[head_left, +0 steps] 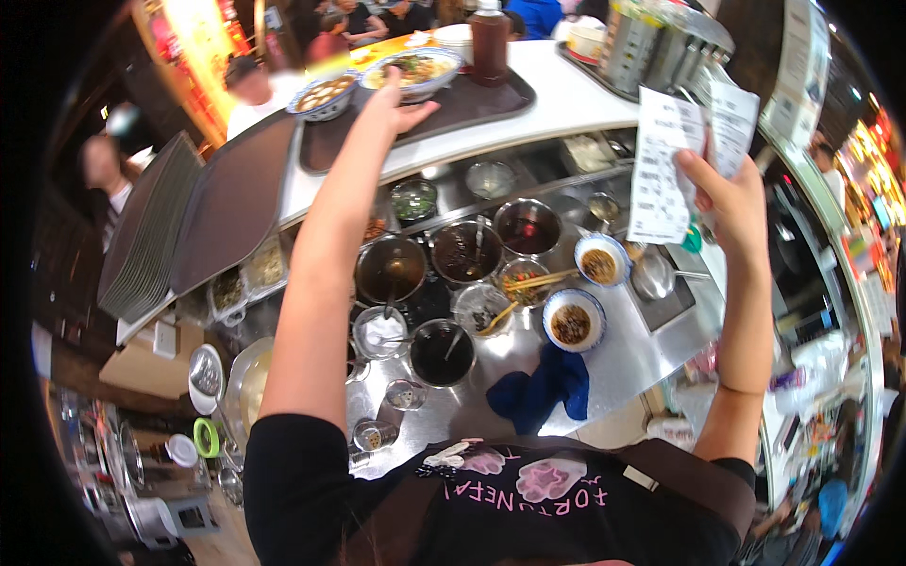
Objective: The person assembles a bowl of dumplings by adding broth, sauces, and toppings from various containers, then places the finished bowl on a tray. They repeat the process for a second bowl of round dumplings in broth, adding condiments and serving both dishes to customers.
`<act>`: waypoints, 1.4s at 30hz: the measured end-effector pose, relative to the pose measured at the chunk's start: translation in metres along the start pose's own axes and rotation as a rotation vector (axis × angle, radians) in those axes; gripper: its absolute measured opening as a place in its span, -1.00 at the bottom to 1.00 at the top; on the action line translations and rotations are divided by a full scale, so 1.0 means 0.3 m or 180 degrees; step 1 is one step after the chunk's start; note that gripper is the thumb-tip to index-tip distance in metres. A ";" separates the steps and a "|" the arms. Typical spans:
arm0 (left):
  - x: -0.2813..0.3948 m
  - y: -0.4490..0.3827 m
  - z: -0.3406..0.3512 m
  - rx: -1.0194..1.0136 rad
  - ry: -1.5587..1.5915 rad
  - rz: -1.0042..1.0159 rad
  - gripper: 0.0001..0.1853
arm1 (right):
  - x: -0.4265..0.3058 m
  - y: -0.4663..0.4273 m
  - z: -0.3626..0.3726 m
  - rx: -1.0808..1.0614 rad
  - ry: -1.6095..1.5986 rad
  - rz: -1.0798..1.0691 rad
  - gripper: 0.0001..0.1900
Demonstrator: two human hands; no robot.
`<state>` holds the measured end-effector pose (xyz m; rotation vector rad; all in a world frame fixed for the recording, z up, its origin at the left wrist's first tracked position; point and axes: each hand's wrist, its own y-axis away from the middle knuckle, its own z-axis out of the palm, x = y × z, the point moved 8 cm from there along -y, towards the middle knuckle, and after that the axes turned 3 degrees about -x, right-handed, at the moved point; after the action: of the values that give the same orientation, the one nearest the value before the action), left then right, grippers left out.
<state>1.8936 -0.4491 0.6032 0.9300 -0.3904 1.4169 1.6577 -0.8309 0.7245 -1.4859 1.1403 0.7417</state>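
My left hand [405, 110], fingers spread, reaches over a dark brown tray [481, 106] on the white counter; it overlaps the near side of a patterned bowl of food [425, 71], and I cannot tell whether it touches it. Beside that bowl is another blue-and-white bowl with pale pieces in broth [325, 97]. A squeeze bottle of reddish-brown sauce [489, 49] stands at the tray's far edge. My right hand [722, 187] grips printed paper slips [662, 170], raised at the right. Below are two small bowls of brown sauce [570, 323] on the steel worktop.
Steel pots of dark sauce [442, 352], a pot with a ladle [391, 269] and condiment bowls crowd the worktop [616, 368]. A blue cloth [541, 393] lies near me. Stacked trays [152, 226] stand left, a metal ladle [655, 276] lies right. People are beyond the counter.
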 end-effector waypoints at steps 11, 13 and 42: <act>-0.772 0.958 0.351 -0.2701 -0.2441 0.1849 -0.73 | 0.211 0.268 -0.023 0.0476 -0.0464 0.0292 -0.75; -0.923 0.964 0.355 -0.2450 -0.2232 0.0865 -0.79 | 0.243 0.333 -0.067 0.0470 -0.0308 0.0035 -0.76; -2.396 1.114 1.144 -0.2469 -0.2564 -0.0166 -0.74 | 0.084 1.176 -1.696 -0.2699 -0.0318 -0.2556 -0.81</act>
<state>1.5575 -1.2162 0.3919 0.7983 -1.3891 0.6650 1.2759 -1.3180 0.6916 -2.3466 0.0331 0.7244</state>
